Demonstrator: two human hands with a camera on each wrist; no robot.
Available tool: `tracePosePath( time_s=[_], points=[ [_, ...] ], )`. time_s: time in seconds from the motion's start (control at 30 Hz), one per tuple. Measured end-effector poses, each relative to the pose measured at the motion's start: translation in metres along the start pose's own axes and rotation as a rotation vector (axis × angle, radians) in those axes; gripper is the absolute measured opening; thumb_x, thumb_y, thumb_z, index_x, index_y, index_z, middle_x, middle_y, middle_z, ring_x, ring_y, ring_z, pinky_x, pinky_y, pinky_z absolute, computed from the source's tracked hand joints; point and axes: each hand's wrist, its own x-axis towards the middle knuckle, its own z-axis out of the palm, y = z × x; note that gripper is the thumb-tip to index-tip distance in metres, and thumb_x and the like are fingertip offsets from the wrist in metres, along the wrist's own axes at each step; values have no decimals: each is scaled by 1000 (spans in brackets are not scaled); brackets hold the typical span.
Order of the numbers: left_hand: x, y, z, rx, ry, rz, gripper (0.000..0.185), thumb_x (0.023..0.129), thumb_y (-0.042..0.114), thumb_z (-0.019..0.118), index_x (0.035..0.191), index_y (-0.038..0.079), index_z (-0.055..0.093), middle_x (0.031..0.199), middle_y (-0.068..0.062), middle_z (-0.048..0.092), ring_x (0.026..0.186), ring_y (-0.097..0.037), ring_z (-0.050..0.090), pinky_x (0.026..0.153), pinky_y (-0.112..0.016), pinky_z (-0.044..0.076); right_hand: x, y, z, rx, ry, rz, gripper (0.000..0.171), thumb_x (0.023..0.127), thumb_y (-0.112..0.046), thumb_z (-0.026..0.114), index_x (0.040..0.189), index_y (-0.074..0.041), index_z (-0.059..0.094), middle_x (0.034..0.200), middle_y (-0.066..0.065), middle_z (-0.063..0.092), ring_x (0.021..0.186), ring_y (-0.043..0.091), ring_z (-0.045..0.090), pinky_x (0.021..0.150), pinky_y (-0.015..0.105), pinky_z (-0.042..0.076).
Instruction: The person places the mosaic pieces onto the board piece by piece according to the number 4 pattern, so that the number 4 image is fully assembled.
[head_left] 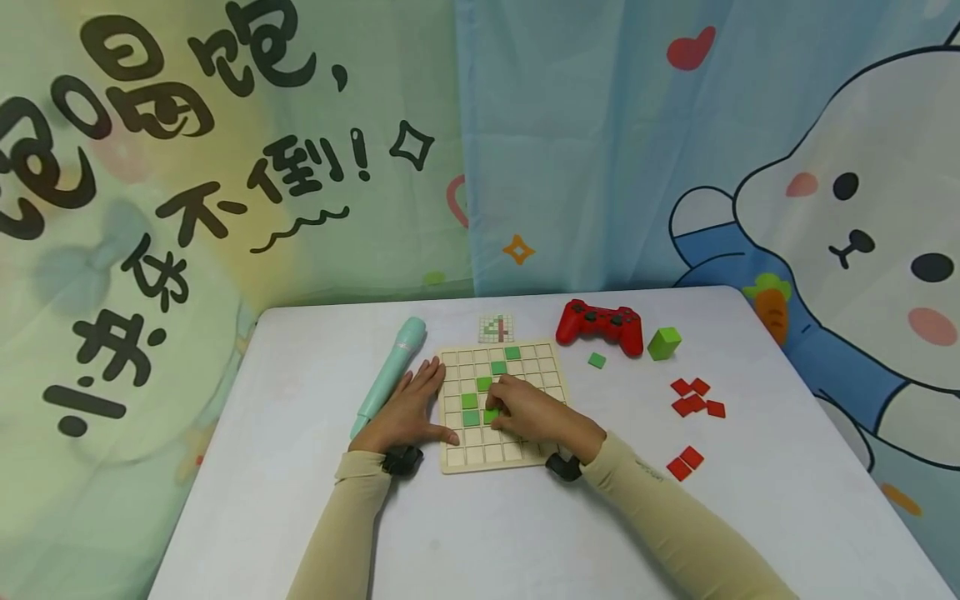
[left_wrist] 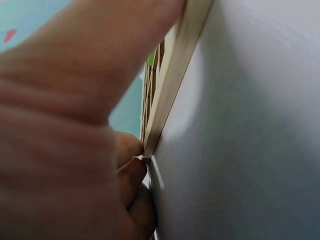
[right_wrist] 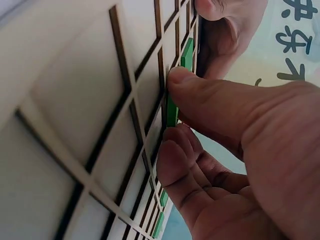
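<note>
A wooden grid board (head_left: pixel 480 457) lies on the white table, its cells marked off by thin raised strips. My left hand (head_left: pixel 408 412) rests along the board's left side, thumb over the near left part and fingers up toward the far corner. The right hand (head_left: pixel 534 410) reaches over the middle. Its thumb and fingertips pinch a green square tile (right_wrist: pixel 172 111) at a cell, partly hidden by the thumb. Other green tiles, such as one (head_left: pixel 469 401) beside it and one (head_left: pixel 512 353) near the far edge, run in a slanting line across the grid.
Left of the board lies a teal microphone (head_left: pixel 392 371), close to my left hand. Beyond the board is a small pattern card (head_left: pixel 496 328). To the right are a red game controller (head_left: pixel 600 325), a loose green tile (head_left: pixel 597 360), a green block (head_left: pixel 664 343) and several red tiles (head_left: pixel 696 403).
</note>
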Motion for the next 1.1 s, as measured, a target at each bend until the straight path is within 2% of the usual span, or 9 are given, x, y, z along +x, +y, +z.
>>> tracePosePath(
  time_s=[0.37, 0.5, 0.6, 0.67, 0.8, 0.93, 1.0, 1.1],
  points=[
    [0, 0, 2, 6, 1, -1, 132, 77, 55, 92, 171, 5, 16, 182, -13, 7, 170, -32, 5, 140, -55, 4, -1, -1, 0, 25, 30, -48, 12, 95, -12, 81, 102, -12, 73, 107, 3, 66, 94, 12, 58, 87, 28, 54],
    [0, 0, 4, -4, 13, 6, 132, 76, 54, 93, 171, 3, 17, 181, -15, 8, 170, -34, 7, 139, -57, 6, -2, 0, -2, 23, 20, -36, 17, 96, -17, 81, 110, -11, 74, 108, 3, 67, 94, 11, 59, 87, 28, 54],
    [0, 0, 6, -13, 15, 3, 132, 76, 54, 94, 170, 3, 17, 181, -15, 8, 170, -34, 7, 139, -57, 6, -9, 6, -6, 40, 47, -15, 22, 101, -22, 76, 119, -10, 72, 107, 1, 67, 94, 10, 60, 85, 28, 54],
    [0, 1, 7, -16, 14, 2, 132, 76, 53, 94, 171, 3, 17, 181, -14, 8, 170, -34, 6, 139, -57, 6, -19, 13, -13, 66, 104, 3, 25, 104, -24, 72, 123, -9, 71, 108, 1, 68, 94, 11, 60, 84, 28, 55],
    [1, 1, 5, -5, 14, 1, 132, 76, 53, 94, 171, 4, 16, 181, -14, 7, 170, -34, 6, 139, -57, 5, -44, 44, -34, 129, 349, 68, 23, 107, -20, 66, 127, -8, 70, 118, 6, 72, 101, 18, 66, 88, 33, 58],
    [2, 0, 2, 7, 16, 3, 133, 75, 53, 94, 171, 3, 17, 181, -15, 8, 170, -35, 7, 139, -57, 6, -62, 78, -52, 209, 598, 231, 23, 108, -18, 64, 129, -9, 69, 122, 12, 73, 107, 26, 67, 90, 30, 56],
    [2, 0, 2, 7, 13, 6, 132, 76, 53, 94, 171, 3, 17, 181, -15, 8, 170, -35, 7, 139, -57, 6, -67, 91, -57, 236, 668, 329, 25, 109, -20, 62, 131, -10, 68, 122, 14, 72, 107, 28, 64, 86, 25, 52],
    [2, 0, 2, -1, 6, 4, 132, 76, 52, 94, 170, 3, 17, 181, -15, 8, 170, -35, 7, 139, -57, 6, -71, 105, -57, 261, 688, 443, 28, 110, -21, 61, 135, -10, 67, 125, 17, 70, 109, 29, 62, 83, 20, 48]
  ],
)
